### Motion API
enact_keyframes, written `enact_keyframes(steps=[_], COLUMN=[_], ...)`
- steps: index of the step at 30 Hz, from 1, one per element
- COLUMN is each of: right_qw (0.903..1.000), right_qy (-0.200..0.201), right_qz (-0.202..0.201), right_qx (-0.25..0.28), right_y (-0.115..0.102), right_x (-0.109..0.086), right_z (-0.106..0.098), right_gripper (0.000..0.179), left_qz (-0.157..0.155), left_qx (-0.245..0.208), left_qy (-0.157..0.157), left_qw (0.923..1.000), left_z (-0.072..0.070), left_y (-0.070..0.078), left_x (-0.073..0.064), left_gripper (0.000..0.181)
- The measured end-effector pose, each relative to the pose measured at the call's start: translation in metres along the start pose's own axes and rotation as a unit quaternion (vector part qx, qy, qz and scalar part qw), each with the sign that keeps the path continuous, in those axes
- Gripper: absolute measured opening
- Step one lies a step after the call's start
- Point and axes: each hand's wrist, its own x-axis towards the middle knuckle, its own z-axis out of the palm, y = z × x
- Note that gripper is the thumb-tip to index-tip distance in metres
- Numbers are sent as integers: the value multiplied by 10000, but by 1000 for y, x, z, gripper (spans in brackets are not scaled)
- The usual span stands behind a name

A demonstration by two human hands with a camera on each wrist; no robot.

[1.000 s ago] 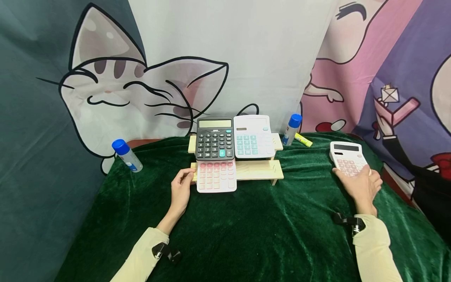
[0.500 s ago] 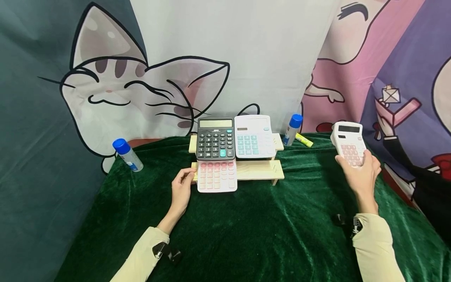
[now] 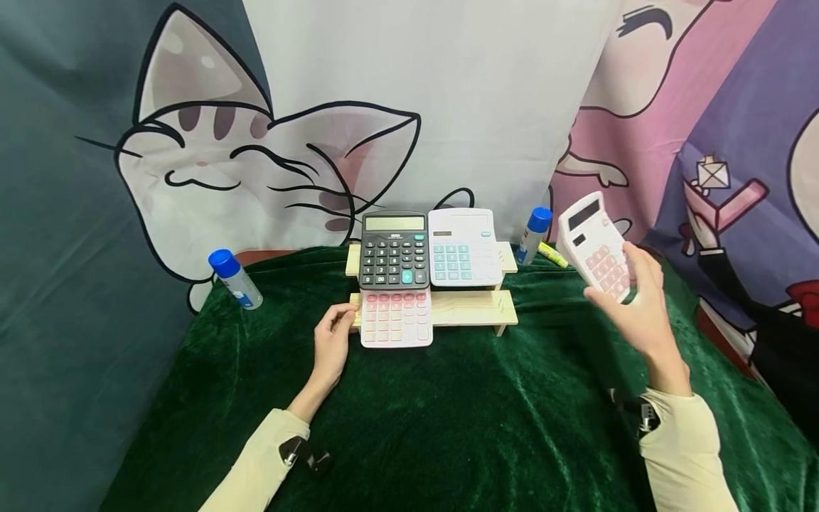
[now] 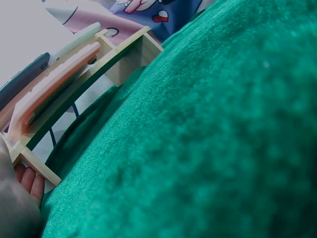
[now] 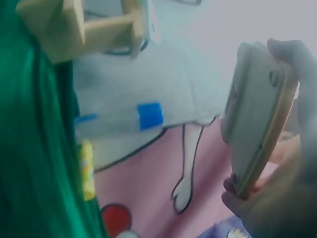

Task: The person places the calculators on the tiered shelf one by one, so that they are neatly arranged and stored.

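At the right, my right hand (image 3: 640, 306) holds a white calculator with pink keys (image 3: 595, 245) up off the cloth, thumb and fingers along its two sides. My left hand (image 3: 333, 338) grips the left end of the lower step of a wooden stand (image 3: 473, 308); in the left wrist view its fingers (image 4: 30, 181) curl in behind the end leg. On that lower step lies a second pink-keyed calculator (image 3: 395, 323), its top covered by a black calculator (image 3: 393, 252). Beside the black one, a white calculator with teal keys (image 3: 463, 249) leans on the upper step.
A blue-capped bottle (image 3: 235, 279) stands at the left on the green cloth (image 3: 422, 427). Another blue-capped bottle (image 3: 534, 235) is right of the stand, with a yellow tube (image 3: 553, 254) lying by it. A printed curtain (image 3: 486, 107) hangs behind.
My right hand has lifted the pink-keyed calculator off the cloth and carried it up and left, tilting it. My left hand has stayed at the stand.
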Motion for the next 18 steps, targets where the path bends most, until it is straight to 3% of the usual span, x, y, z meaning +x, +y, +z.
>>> enact_keyframes(steps=[3,8,18], right_qw=[9983,9906,9587], right_qy=[-340,-891,-2066], right_qz=[-458,-1006,-1937], right_qx=[84,240,-269], right_y=[-14,-39,-59], right_x=[-3,-13,-54], right_z=[4,13,38], right_gripper=[96,104,116], left_qz=[20,248,316], left_qx=[-33,-71,-85], left_qy=[48,55,123], left_qw=[10000,9997,9994], left_z=[0,2,0], left_y=[-13,-17,-18], left_x=[5,8,6], left_gripper=[22,22,19])
